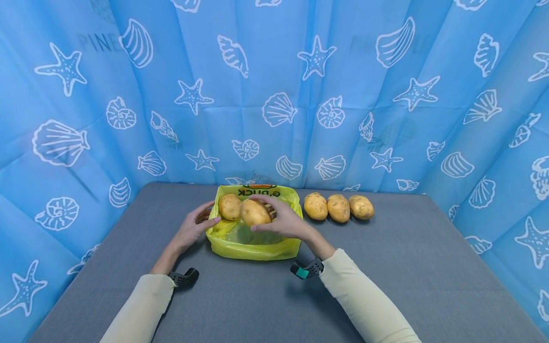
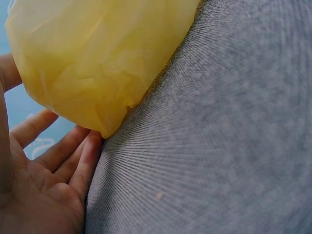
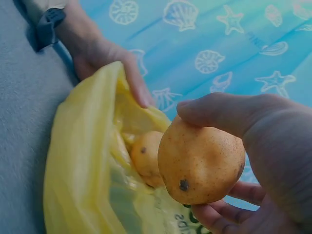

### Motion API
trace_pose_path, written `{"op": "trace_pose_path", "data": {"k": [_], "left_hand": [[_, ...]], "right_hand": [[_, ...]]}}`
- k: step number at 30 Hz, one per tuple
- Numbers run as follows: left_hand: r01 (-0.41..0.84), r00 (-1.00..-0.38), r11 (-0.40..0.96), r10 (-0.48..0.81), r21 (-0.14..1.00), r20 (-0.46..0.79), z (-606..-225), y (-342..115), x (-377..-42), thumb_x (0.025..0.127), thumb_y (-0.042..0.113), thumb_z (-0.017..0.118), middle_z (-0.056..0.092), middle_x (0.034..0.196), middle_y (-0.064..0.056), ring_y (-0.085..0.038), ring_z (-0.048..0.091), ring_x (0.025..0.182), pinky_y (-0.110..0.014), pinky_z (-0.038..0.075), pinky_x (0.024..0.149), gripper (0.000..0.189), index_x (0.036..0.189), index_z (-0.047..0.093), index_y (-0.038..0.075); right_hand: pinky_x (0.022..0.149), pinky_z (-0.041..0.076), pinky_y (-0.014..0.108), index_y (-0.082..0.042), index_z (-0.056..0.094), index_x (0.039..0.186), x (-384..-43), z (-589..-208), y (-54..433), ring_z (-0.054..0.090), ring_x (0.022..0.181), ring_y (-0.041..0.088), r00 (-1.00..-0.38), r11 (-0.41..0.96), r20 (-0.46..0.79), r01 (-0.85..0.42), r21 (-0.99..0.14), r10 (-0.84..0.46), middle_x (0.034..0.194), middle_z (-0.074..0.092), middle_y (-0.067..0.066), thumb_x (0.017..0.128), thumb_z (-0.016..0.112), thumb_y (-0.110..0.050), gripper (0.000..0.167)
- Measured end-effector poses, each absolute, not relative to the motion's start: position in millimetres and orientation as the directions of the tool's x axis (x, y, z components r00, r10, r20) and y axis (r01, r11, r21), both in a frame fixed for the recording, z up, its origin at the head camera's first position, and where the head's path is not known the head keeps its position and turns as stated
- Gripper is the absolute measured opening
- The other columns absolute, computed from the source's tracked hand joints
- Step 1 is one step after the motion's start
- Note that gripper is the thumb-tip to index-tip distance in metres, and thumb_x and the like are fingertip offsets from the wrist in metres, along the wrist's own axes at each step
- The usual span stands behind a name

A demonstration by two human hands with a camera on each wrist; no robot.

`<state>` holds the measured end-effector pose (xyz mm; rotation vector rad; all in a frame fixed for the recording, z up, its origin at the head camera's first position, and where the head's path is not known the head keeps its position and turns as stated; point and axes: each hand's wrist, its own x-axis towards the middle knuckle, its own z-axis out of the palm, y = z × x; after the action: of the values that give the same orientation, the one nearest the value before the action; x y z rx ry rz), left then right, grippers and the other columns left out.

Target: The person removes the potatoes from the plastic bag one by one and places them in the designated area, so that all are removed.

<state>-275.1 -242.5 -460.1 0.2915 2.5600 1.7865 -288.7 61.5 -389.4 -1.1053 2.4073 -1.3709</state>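
Note:
A yellow-green plastic bag [image 1: 257, 251] lies with its mouth spread open, and one potato [image 1: 229, 206] sits inside at its left end. Over the opening, my right hand [image 1: 285, 219] grips another potato [image 3: 201, 163] between thumb and fingers. The right wrist view shows dark spots on both potatoes. My left hand [image 1: 193, 228] is at the bag's left side, thumb by the rim. In the left wrist view, its loosely extended fingers [image 2: 68, 151] touch the outside of the bag.
Three more potatoes [image 1: 338, 208] stand in a row right of the bag. Grey cloth covers the table [image 1: 240, 300]. A blue curtain [image 1: 274, 85] with white shells and starfish hangs behind and at both sides.

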Motion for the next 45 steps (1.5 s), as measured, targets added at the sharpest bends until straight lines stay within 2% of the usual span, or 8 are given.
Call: {"op": "trace_pose_path", "data": {"k": [6,11,14,24,34,45], "left_hand": [[0.149,-0.983,0.333,0.154,0.931,0.102,-461.1,-242.3,-274.6,0.1,0.027,0.066,0.05,0.145,-0.029,-0.043,0.049,0.13,-0.055,0.041,0.105,0.067,0.156,0.037,0.005],[0.149,-0.983,0.335,0.155,0.93,0.102,-462.1,-242.3,-274.7,0.1,0.028,0.066,0.05,0.145,-0.028,-0.043,0.049,0.13,-0.055,0.041,0.105,0.067,0.156,0.037,0.005],[0.151,-0.982,0.335,0.157,0.93,0.102,-461.2,-242.3,-274.7,0.1,0.028,0.065,0.05,0.145,-0.028,-0.042,0.049,0.13,-0.054,0.042,0.104,0.067,0.156,0.036,0.005],[0.143,-0.982,0.33,0.164,0.933,0.092,-456.4,-242.3,-272.3,0.101,0.027,0.064,0.048,0.146,-0.029,-0.043,0.047,0.132,-0.055,0.04,0.106,0.067,0.157,0.034,0.004],[0.14,-0.983,0.324,0.163,0.936,0.09,-454.9,-242.0,-271.2,0.101,0.026,0.064,0.047,0.147,-0.029,-0.043,0.046,0.134,-0.056,0.039,0.107,0.068,0.157,0.034,0.004],[0.144,-0.982,0.333,0.164,0.932,0.093,-457.2,-241.9,-273.1,0.101,0.027,0.064,0.049,0.145,-0.029,-0.042,0.048,0.132,-0.053,0.041,0.105,0.067,0.157,0.034,0.004]], "right_hand": [[0.092,0.051,0.047,-0.017,0.045,0.153,-289.0,-387.5,83.1,0.056,0.114,0.024,-0.752,0.311,0.203,-0.48,-0.82,-0.627,0.143,0.051,0.002,0.089,0.082,-0.027,0.075],[0.092,0.05,0.049,-0.024,0.046,0.153,-288.9,-387.0,100.1,0.055,0.115,0.029,-0.789,0.318,0.189,-0.437,-0.841,-0.585,0.143,0.05,0.005,0.088,0.082,-0.027,0.074],[0.093,0.049,0.049,-0.024,0.044,0.154,-288.3,-385.2,111.5,0.055,0.116,0.032,-0.808,0.33,0.183,-0.42,-0.845,-0.56,0.144,0.049,0.008,0.088,0.082,-0.027,0.076],[0.089,0.05,0.045,-0.02,0.044,0.153,-287.7,-382.9,153.4,0.055,0.114,0.035,-0.864,0.346,0.176,-0.365,-0.864,-0.471,0.142,0.047,0.017,0.09,0.08,-0.022,0.073],[0.089,0.049,0.046,-0.016,0.043,0.154,-287.5,-379.6,193.7,0.055,0.114,0.035,-0.894,0.386,0.191,-0.356,-0.851,-0.406,0.141,0.049,0.016,0.091,0.079,-0.022,0.073],[0.085,0.052,0.037,-0.015,0.041,0.155,-285.5,-376.9,231.4,0.056,0.113,0.032,-0.924,0.44,0.167,-0.316,-0.84,-0.344,0.14,0.052,0.019,0.092,0.078,-0.023,0.074]]}}
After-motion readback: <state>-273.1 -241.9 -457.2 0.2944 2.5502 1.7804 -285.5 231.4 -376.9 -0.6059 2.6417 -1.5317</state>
